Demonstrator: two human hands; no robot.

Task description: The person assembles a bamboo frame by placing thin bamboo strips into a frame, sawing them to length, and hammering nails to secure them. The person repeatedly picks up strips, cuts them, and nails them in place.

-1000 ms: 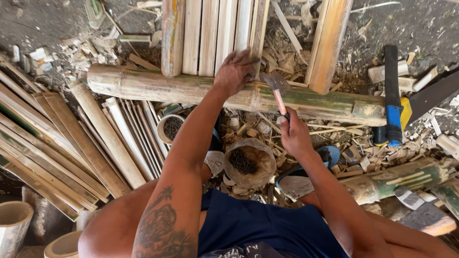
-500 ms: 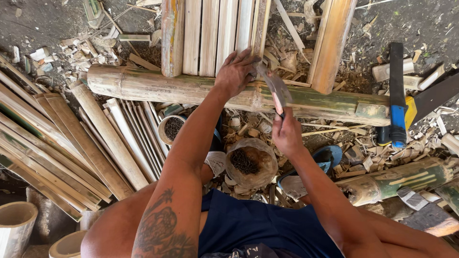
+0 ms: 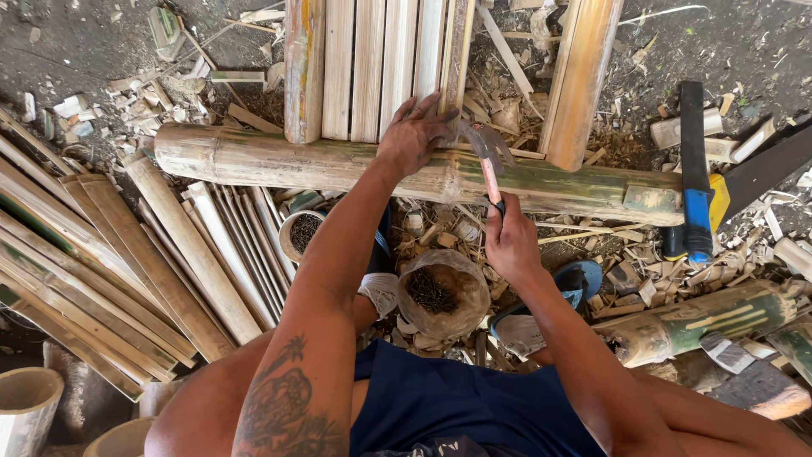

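Observation:
My right hand (image 3: pixel 510 239) grips the wooden handle of a small claw hammer (image 3: pixel 488 155), whose metal head is up over the thick green bamboo pole (image 3: pixel 279 161). My left hand (image 3: pixel 416 132) presses down where a narrow bamboo slat (image 3: pixel 458 52) crosses that pole, fingers spread around the spot under the hammer head. Several split bamboo slats (image 3: pixel 372 63) lie side by side across the pole, running away from me. Anything pinched under my left fingers is hidden.
A clear bag of dark nails (image 3: pixel 433 292) sits between my knees, a tin of nails (image 3: pixel 302 233) to its left. A blue-handled axe (image 3: pixel 695 182) lies at the right. A pile of split bamboo strips (image 3: pixel 127 262) fans out left; chips and offcuts litter the ground.
The hammer has swung from beside my left hand up and forward over the pole. My left hand has stayed on the slat.

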